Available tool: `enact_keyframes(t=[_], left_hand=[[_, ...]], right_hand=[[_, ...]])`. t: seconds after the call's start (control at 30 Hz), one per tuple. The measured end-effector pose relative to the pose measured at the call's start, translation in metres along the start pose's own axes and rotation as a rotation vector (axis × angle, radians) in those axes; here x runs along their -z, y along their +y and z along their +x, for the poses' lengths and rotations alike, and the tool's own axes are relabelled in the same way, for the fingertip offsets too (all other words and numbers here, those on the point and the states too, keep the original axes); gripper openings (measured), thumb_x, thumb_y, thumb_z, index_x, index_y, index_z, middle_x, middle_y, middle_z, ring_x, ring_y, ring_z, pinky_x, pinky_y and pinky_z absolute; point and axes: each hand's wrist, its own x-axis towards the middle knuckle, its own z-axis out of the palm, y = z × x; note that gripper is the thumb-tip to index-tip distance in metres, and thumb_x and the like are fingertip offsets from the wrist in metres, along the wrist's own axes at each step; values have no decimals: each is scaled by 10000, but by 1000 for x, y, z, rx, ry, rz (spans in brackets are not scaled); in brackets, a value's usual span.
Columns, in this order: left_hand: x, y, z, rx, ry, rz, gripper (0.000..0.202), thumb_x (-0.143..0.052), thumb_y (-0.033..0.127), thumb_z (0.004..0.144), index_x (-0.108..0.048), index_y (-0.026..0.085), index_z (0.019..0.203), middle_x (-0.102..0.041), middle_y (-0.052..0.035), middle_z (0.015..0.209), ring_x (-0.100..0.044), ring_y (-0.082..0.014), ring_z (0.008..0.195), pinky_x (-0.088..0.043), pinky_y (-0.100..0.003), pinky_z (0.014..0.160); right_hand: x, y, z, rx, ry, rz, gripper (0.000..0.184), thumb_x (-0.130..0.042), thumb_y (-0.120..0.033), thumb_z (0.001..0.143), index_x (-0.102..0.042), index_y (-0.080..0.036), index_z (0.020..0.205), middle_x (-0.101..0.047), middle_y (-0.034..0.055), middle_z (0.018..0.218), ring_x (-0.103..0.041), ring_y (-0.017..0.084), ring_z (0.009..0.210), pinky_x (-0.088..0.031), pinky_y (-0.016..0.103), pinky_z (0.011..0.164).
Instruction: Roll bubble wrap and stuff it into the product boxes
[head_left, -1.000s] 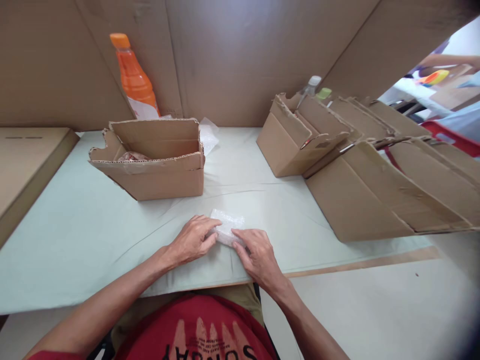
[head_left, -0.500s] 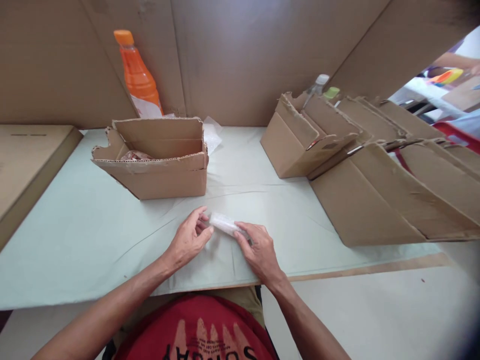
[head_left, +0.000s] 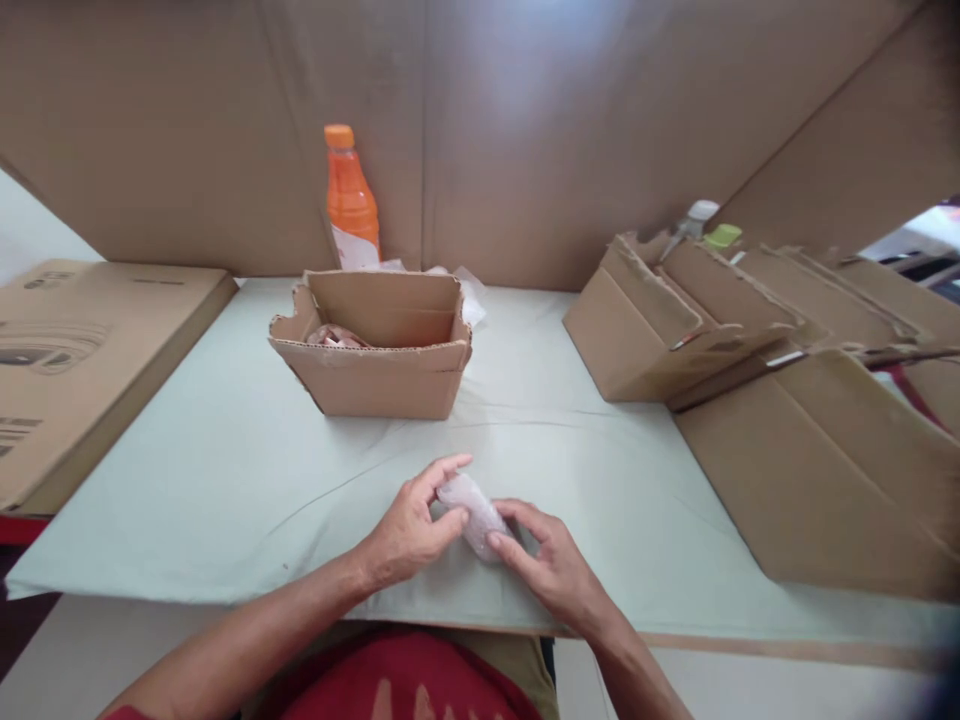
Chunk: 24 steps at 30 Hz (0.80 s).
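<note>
A small whitish roll of bubble wrap (head_left: 474,512) lies slantwise between my hands, just above the covered table. My left hand (head_left: 416,525) closes on its upper left end, the thumb in front and the fingers behind. At the lower right end, my right hand (head_left: 544,555) pinches it between thumb and fingers. What the wrap encloses, if anything, cannot be made out. Beyond the hands stands an open cardboard box (head_left: 386,385) with a reddish-brown, plastic-wrapped item (head_left: 335,337) inside.
Several cut cardboard boxes (head_left: 810,460) line the right side. An orange bottle (head_left: 352,200) stands at the back by the cardboard wall (head_left: 510,150). Clear plastic (head_left: 471,297) lies behind the open box. A large flat carton (head_left: 112,350) rests on the left of the pale tablecloth (head_left: 225,480).
My left hand has come onto the bubble wrap roll, from beside its end. The roll has turned more steeply toward me. The view has shifted, so the boxes appear lower and farther right.
</note>
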Motion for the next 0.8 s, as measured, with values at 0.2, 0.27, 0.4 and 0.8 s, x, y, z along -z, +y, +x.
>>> enact_keyframes(t=[0.2, 0.27, 0.4, 0.8], left_hand=[[35, 24, -5, -468, 117, 356, 533, -636, 163, 843, -537, 203, 1365, -658, -108, 1225, -639, -227, 1104, -543, -353, 962], [59, 41, 1, -711, 311, 536, 562, -638, 132, 861, -502, 210, 1401, -602, -140, 1318, -584, -260, 1229, -508, -416, 1040], [113, 66, 23, -875, 705, 894, 592, -655, 67, 829, -514, 199, 1389, -593, -157, 1341, -498, -338, 1355, -433, -541, 1108], [142, 44, 30, -810, 673, 1035, 410, -544, -37, 851, -593, 109, 1231, -717, -125, 1047, -664, -233, 997, -442, -525, 1064]], right_hand=[[13, -15, 19, 165, 58, -104, 127, -597, -282, 917, -711, -228, 932, -745, 43, 935, -698, 198, 873, -547, 300, 794], [29, -25, 27, 262, 167, -158, 98, -618, -270, 916, -711, -242, 932, -741, 42, 953, -697, 198, 905, -551, 292, 801], [64, -65, 48, 401, 371, -287, 51, -672, -249, 898, -707, -264, 933, -721, 19, 931, -684, 178, 862, -541, 277, 784], [48, -176, 216, 430, 44, -1217, 177, -580, -212, 912, -743, -175, 854, -752, 87, 889, -665, 202, 775, -425, 314, 692]])
